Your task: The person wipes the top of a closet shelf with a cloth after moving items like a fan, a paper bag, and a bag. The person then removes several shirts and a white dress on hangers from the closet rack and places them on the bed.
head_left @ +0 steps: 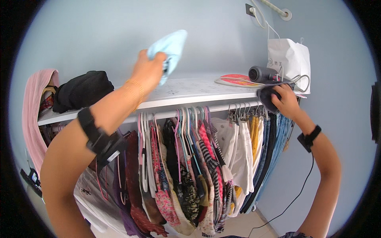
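Left hand (147,72), above the white shelf (194,89), grips a light-blue cloth (173,47); cloth projects right of the fingers, long axis tilting up-right. Right hand (288,104), well apart, grasps a dark cloth item (266,97), left of its fingers at shelf's front edge.

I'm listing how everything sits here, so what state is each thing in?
Blue cloth: held up in the left hand
Dark cloth: gripped in the right hand, at the shelf
Hair dryer: lying on the shelf
White bag: standing upright
Black bundle: bunched up on the shelf
Pink cloth: hanging down
Plug: in its socket
Clothes: on hangers
Jeans: hanging
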The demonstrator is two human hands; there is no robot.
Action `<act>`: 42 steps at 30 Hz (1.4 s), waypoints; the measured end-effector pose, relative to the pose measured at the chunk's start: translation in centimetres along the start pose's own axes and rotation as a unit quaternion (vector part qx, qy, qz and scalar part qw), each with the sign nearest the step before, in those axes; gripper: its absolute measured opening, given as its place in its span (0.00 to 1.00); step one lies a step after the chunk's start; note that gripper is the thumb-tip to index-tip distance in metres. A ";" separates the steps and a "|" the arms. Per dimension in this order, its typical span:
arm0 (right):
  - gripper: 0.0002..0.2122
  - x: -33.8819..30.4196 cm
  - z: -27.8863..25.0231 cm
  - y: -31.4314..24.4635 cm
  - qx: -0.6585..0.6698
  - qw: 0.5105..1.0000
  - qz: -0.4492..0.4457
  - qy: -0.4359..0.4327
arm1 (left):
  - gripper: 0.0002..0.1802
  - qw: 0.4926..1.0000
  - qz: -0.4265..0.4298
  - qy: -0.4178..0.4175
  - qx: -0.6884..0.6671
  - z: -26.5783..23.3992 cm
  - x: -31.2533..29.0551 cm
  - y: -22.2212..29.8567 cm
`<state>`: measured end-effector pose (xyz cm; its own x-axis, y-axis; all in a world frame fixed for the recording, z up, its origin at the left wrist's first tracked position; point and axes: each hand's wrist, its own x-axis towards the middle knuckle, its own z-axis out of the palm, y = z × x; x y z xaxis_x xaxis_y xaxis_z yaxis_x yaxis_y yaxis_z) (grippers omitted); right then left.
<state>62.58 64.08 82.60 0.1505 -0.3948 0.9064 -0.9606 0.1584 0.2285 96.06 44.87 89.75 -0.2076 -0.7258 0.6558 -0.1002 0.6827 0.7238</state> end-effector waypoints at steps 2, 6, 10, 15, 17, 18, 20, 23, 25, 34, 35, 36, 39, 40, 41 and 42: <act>0.08 -2.8 -1.8 0.6 0.086 0.991 0.103 -0.011 | 0.28 0.998 -0.044 -0.043 -0.034 4.3 0.9 1.7; 0.05 -13.1 -2.5 -1.1 0.239 0.928 0.276 -0.070 | 0.27 0.993 -0.098 -0.060 -0.017 13.5 2.7 4.3; 0.04 -20.9 -2.8 -5.6 0.405 0.843 0.340 -0.101 | 0.20 0.899 0.090 -0.201 0.379 20.2 4.5 3.7; 0.12 -29.1 -3.5 -6.1 0.488 0.796 0.353 -0.069 | 0.25 0.927 0.043 -0.289 0.234 23.9 0.0 8.4; 0.16 -29.1 -5.3 -6.6 0.420 0.773 0.438 -0.183 | 0.40 0.938 0.006 -0.256 0.233 19.2 -1.5 8.9; 0.16 -28.8 -5.6 -6.8 0.430 0.771 0.430 -0.188 | 0.43 0.926 0.071 -0.227 0.293 17.8 -1.1 8.9; 0.16 -28.5 -5.9 -7.0 0.425 0.753 0.489 -0.113 | 0.53 0.876 0.153 -0.151 0.433 12.2 -0.8 8.5; 0.16 -27.7 -5.5 -6.2 0.515 0.672 0.531 -0.027 | 0.66 0.805 0.209 -0.137 0.539 -0.4 1.9 5.6; 0.21 -29.0 -3.8 -4.2 0.680 0.517 0.517 0.047 | 0.67 0.786 0.137 -0.104 0.594 -9.8 2.1 3.2; 0.25 -10.8 -4.9 -5.4 0.692 0.658 0.276 0.111 | 0.27 0.816 0.088 -0.047 0.569 -24.3 0.7 -6.4; 0.26 -6.5 -4.8 -6.7 0.695 0.647 0.296 0.105 | 0.25 0.825 0.119 0.025 0.552 -25.1 1.6 -6.5; 0.24 -2.8 -4.0 -7.3 0.648 0.702 0.276 0.105 | 0.23 0.828 0.151 0.096 0.531 -25.8 2.5 -6.6; 0.18 10.4 -1.6 -16.8 0.604 0.757 0.234 0.082 | 0.19 0.889 0.181 0.244 0.343 -33.6 5.6 -8.2; 0.16 12.6 -2.5 -18.6 0.564 0.793 0.225 0.044 | 0.19 0.930 0.155 0.274 0.190 -35.2 6.3 -7.4; 0.15 14.0 -2.1 -18.5 0.551 0.809 0.206 0.010 | 0.19 0.964 0.104 0.247 -0.004 -34.7 5.8 -5.6; 0.14 15.0 -1.2 -18.4 0.496 0.850 0.168 -0.055 | 0.19 0.959 0.042 0.214 -0.183 -34.6 4.7 -3.8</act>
<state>82.82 56.29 92.42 -0.1422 -0.5683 0.8105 -0.6778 -0.5408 -0.4981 129.13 35.98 97.54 0.2252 -0.6912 0.6867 0.2631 0.7217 0.6402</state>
